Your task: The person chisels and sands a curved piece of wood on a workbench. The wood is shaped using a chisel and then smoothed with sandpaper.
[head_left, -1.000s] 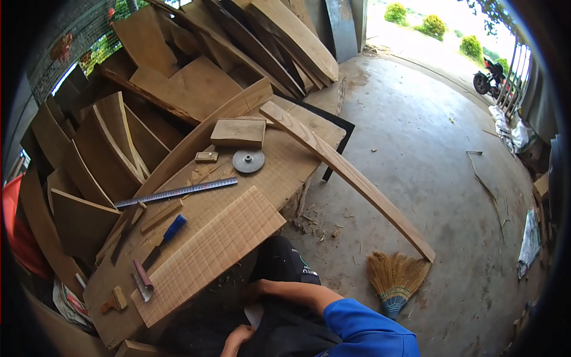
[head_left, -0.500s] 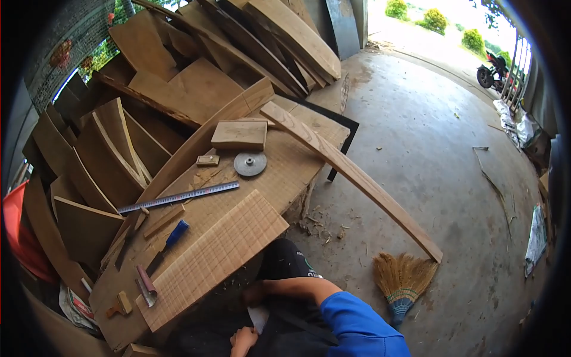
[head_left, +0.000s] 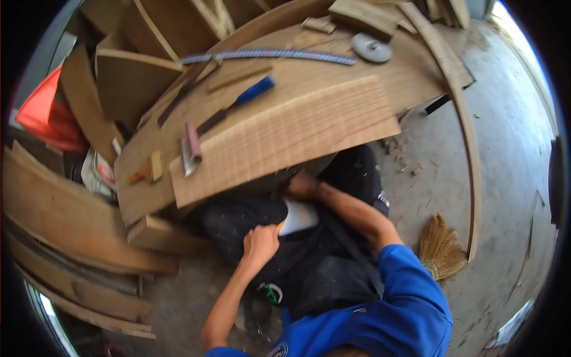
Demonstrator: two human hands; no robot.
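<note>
My left hand (head_left: 260,245) is closed round the orange handle of a tool with a broad pale blade (head_left: 299,218), above my dark trousers. My right hand (head_left: 300,185) is beyond the blade, near the bench's front edge; its fingers are dark and blurred, so its grip is unclear. On the workbench (head_left: 140,199) lies a board with pencil lines (head_left: 285,140). A curved metal piece with a reddish back (head_left: 191,150) rests on the board's left end. Behind the board lie a blue-handled tool (head_left: 254,90) and a ruler (head_left: 279,54).
A brush (head_left: 147,168) lies at the bench's left. A grey disc (head_left: 372,47) and a wood block (head_left: 364,18) are at the back. A long wood strip (head_left: 461,119) leans down to the floor by a straw broom (head_left: 441,247). Boards (head_left: 59,208) are stacked at left.
The view has swung down and left, bringing my left forearm and the left-hand boards into sight. The blade and its orange handle show more fully. Both hands remain near my lap.
</note>
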